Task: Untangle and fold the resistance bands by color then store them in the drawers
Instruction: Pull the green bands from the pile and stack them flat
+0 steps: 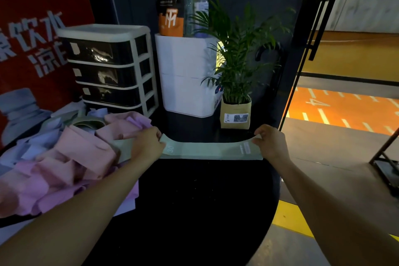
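Holding a green band (210,150) stretched flat across the black table (200,201), I have each end pinched: my left hand (149,143) curls its fingers and thumb round the end printed "30", my right hand (268,141) pinches the other end, which carries a white label. The band lies at 12 o'clock from me, its middle resting on the tabletop. At 9 o'clock sits the pile (64,155) of pink, purple and pale blue bands, tangled, with another green one looped on top; my left forearm crosses its edge. At 11 o'clock stands the drawer unit (108,65), all drawers closed. A plant (235,54) is at 1 o'clock.
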{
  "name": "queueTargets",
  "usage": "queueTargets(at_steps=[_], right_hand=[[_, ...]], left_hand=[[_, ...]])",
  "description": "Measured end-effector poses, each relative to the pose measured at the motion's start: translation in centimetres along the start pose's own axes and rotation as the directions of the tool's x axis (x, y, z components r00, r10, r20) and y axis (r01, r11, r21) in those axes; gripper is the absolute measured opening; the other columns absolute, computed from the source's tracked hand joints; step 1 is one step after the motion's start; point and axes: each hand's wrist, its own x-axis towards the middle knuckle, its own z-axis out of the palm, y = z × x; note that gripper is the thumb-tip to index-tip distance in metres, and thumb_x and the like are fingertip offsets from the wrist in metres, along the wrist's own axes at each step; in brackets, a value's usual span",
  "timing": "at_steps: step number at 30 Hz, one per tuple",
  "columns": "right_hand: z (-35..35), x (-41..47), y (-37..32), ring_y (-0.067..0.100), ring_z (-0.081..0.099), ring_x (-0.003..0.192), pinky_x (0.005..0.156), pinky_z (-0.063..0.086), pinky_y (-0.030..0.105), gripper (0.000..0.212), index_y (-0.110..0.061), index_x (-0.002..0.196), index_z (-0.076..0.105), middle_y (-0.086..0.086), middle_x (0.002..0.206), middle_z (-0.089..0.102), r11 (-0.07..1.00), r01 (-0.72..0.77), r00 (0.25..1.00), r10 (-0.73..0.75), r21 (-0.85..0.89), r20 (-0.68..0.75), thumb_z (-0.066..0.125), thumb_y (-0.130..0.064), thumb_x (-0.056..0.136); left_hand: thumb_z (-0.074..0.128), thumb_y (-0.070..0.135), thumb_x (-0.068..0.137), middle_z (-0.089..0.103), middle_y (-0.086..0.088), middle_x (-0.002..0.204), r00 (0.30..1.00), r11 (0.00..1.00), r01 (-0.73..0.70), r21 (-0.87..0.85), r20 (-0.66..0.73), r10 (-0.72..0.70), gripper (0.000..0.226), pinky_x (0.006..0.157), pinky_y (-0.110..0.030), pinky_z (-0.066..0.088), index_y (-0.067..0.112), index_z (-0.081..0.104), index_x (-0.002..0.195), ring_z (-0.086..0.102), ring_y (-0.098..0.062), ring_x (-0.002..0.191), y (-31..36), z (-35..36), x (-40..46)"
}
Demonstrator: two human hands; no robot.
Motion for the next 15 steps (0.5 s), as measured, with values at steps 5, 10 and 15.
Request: queueTargets(at_steps=[5, 10, 15], right_hand=[[0.6, -0.1, 0.4, 0.032, 0.045, 0.111, 0.085, 0.038, 0.032, 0.028, -0.006, 0.110, 0.065, 0.012, 0.114, 0.057, 0.985, 0.066, 0.997, -0.073, -0.160, -0.038, 0.067, -0.011, 0.083], [2.3, -2.0, -1.9, 0.029, 0.042, 0.107, 0.092, 0.034, 0.031, 0.027, -0.011, 0.110, 0.067, 0.009, 0.113, 0.056, 0.967, 0.198, 0.974, -0.212, -0.163, -0.076, 0.067, -0.012, 0.082], [6.1, -5.3, -3.2, 0.025, 0.045, 0.105, 0.091, 0.033, 0.028, 0.029, -0.016, 0.109, 0.067, 0.003, 0.112, 0.056, 0.931, 0.343, 0.939, -0.343, -0.127, 0.027, 0.069, -0.016, 0.080]], left_hand=[[0.064, 0.008, 0.077, 0.056, -0.013, 0.112, 0.997, 0.994, -0.072, 0.088, 0.005, 0.071, 0.035, 0.088, -0.035, 0.041, 0.008, 0.056, 0.112, 0.053, -0.030, 0.103, -0.6, 0.3, -0.1], [0.066, 0.012, 0.081, 0.047, -0.008, 0.121, 0.972, 0.965, -0.230, 0.128, -0.022, 0.235, 0.039, 0.097, -0.031, 0.035, 0.011, 0.056, 0.118, 0.046, -0.025, 0.113, -0.5, 0.6, -1.9], [0.061, 0.009, 0.083, 0.052, -0.001, 0.120, 0.928, 0.910, -0.363, 0.200, -0.004, 0.371, 0.033, 0.091, -0.033, 0.040, 0.012, 0.059, 0.116, 0.048, -0.022, 0.110, -1.0, 1.5, -3.7]])
